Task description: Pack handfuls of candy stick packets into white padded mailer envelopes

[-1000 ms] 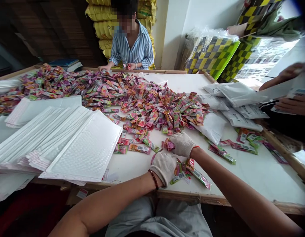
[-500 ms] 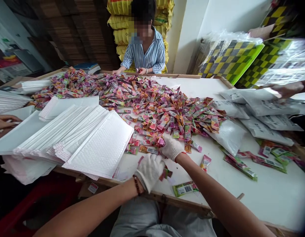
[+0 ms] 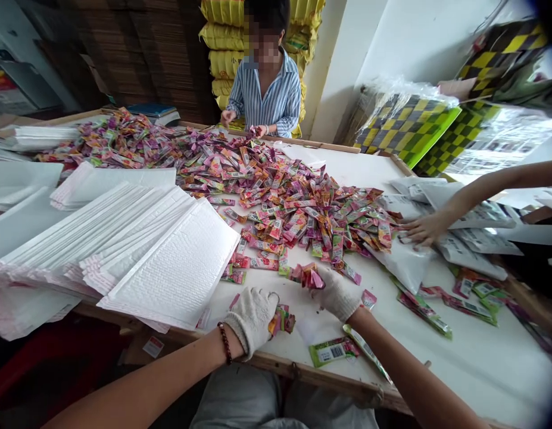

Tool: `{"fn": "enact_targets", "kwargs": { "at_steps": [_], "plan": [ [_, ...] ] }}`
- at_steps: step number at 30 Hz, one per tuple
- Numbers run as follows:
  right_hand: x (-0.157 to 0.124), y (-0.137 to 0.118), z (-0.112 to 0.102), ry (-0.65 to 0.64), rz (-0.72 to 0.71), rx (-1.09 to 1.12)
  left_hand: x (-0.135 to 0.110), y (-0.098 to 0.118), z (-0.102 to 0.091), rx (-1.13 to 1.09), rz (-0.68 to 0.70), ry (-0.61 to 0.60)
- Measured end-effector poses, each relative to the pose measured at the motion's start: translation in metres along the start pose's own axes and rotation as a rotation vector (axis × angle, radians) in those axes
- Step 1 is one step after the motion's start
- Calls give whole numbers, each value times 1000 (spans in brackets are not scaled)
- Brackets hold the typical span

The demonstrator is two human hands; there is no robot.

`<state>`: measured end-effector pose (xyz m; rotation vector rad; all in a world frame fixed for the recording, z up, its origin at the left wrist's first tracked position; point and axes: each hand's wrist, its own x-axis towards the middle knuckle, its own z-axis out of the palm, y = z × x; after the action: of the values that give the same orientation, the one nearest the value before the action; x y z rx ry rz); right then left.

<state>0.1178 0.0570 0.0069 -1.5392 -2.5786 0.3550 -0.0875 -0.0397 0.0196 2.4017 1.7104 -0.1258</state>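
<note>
My left hand (image 3: 254, 316), in a white knit glove, is closed around a few small printed sachets (image 3: 283, 320) whose ends stick out on its right side. Just right and farther in, my gloved right hand (image 3: 338, 292) pinches several pink sachets (image 3: 308, 276) above the white tabletop (image 3: 302, 339). Beyond both hands spreads a big heap of pink, orange and green sachets (image 3: 276, 185). A green sachet (image 3: 333, 351) with a barcode lies near the front edge, and a slim green one (image 3: 367, 351) lies beside my right forearm.
White bubble mailers (image 3: 172, 256) are stacked at left, overhanging the front edge. Filled white bags (image 3: 472, 244) pile up at right, where another person's hand (image 3: 425, 229) touches a bag. Across the table stands a person in a striped shirt (image 3: 271, 95). A wooden rim (image 3: 320, 375) borders the table.
My hands have moved apart, the right one rightward with sachets now showing in its fingers. The other person's arm at right has reached in to a white bag. A slim green sachet now shows beside my forearm.
</note>
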Motion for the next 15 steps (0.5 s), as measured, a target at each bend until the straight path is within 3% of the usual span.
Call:
{"fn": "enact_targets", "kwargs": {
  "at_steps": [4,8,11,15],
  "plan": [
    [48,-38,-8,36,-125,99,5,2,0,20,20,-39],
    [90,-78,1,19,-104,-103,-1,2,7,21,62,4],
    [98,-75,10,21,-54,-91,-13,-2,13,-6,76,24],
    [91,-47,4,33,15,256,-17,-6,13,-23,40,19]
  ]
}}
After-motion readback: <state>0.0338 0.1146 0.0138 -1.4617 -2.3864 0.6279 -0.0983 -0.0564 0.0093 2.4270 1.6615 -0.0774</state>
